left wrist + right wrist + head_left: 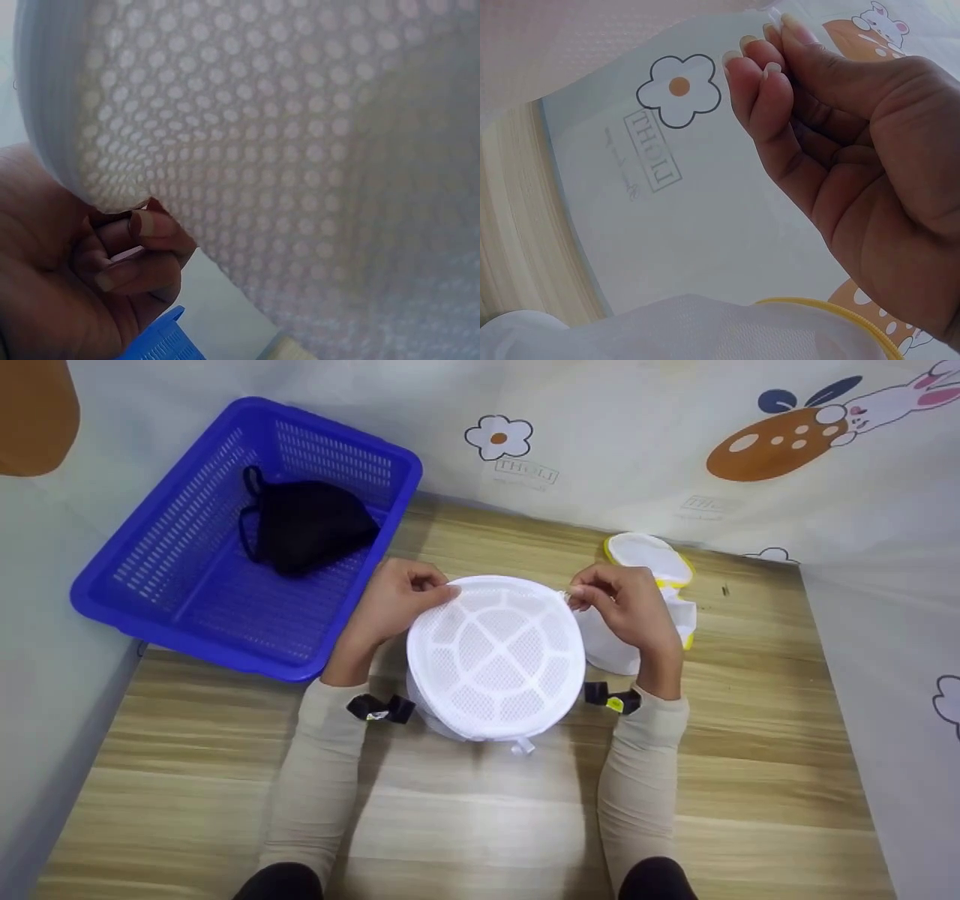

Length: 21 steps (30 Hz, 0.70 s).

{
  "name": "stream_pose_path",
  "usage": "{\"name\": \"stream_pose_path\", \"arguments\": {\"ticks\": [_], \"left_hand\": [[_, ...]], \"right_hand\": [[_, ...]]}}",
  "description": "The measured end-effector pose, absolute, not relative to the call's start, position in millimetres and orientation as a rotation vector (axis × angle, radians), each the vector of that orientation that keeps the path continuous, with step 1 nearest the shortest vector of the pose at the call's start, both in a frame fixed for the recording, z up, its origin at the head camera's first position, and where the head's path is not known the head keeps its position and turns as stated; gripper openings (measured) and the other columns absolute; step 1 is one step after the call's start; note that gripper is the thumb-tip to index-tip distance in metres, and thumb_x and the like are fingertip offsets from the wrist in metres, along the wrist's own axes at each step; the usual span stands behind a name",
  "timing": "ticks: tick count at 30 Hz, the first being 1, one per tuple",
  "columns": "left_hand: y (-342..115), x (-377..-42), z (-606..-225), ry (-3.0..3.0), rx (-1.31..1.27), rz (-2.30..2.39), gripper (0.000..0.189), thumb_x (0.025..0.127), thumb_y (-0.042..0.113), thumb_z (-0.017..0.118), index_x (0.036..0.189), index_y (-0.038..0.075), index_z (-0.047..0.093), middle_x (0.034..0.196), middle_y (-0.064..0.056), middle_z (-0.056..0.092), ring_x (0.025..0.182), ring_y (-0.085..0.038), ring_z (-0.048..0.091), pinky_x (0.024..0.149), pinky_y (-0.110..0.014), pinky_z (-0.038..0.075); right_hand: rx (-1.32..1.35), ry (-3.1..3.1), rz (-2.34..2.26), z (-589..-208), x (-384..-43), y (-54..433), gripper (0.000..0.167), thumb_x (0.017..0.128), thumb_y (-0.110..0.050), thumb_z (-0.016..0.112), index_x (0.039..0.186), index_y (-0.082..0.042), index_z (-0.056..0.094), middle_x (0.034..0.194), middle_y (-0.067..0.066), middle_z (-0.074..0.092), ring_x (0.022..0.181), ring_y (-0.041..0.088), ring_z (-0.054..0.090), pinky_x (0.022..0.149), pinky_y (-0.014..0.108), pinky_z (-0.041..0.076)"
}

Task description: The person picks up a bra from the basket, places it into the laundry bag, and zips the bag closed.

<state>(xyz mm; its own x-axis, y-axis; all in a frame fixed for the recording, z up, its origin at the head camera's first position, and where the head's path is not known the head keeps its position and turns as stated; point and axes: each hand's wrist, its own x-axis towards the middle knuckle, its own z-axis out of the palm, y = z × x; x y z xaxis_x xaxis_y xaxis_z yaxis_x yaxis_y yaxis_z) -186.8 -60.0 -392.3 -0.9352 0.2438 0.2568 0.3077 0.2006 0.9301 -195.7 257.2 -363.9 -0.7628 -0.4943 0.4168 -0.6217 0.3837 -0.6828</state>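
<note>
A white mesh laundry bag (501, 649) with a round, ribbed end panel faces up in the middle of the head view. My left hand (401, 596) pinches its upper left rim between thumb and fingers. Close up in the left wrist view, honeycomb mesh (247, 150) puckers at the fingertips (154, 225). On the other side, my right hand (619, 604) pinches a small white piece at the bag's upper right edge; I cannot tell whether it is a zip pull. In the right wrist view the thumb and index fingertips (799, 30) meet on it. A white tab (523, 746) hangs from the bag's near edge.
At left stands a blue plastic basket (247, 660) holding a black pouch-like item with straps (311, 525). Behind my right hand lie white mesh bags with yellow trim (649, 559). A printed sheet (600, 457) rises behind the wood-patterned surface (757, 735).
</note>
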Motion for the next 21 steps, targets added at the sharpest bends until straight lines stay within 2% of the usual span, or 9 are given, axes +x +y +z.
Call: {"name": "stream_pose_path", "arguments": {"ticks": [12,21], "left_hand": [[-62,-188,-393,-2.413,-0.477,-1.858,0.016,0.081,0.012,0.075,0.075,-0.002,0.072,0.062,0.002,0.057,0.054,-0.005,0.046,0.049,-0.018,0.035],[-62,-188,-392,-2.401,-0.458,-1.888,0.016,0.081,0.010,0.076,0.075,-0.004,0.071,0.062,0.002,0.057,0.054,-0.004,0.046,0.050,-0.018,0.036]], "right_hand": [[0.961,-2.520,1.336,-363,-194,259,0.004,0.086,0.005,0.065,0.084,0.005,0.068,0.077,0.010,0.068,0.066,0.020,0.065,0.061,0.024,0.053],[0.974,-2.498,1.328,-345,-182,248,0.004,0.086,0.010,0.062,0.083,0.010,0.065,0.075,0.017,0.066,0.064,0.020,0.063,0.061,0.022,0.052]]}}
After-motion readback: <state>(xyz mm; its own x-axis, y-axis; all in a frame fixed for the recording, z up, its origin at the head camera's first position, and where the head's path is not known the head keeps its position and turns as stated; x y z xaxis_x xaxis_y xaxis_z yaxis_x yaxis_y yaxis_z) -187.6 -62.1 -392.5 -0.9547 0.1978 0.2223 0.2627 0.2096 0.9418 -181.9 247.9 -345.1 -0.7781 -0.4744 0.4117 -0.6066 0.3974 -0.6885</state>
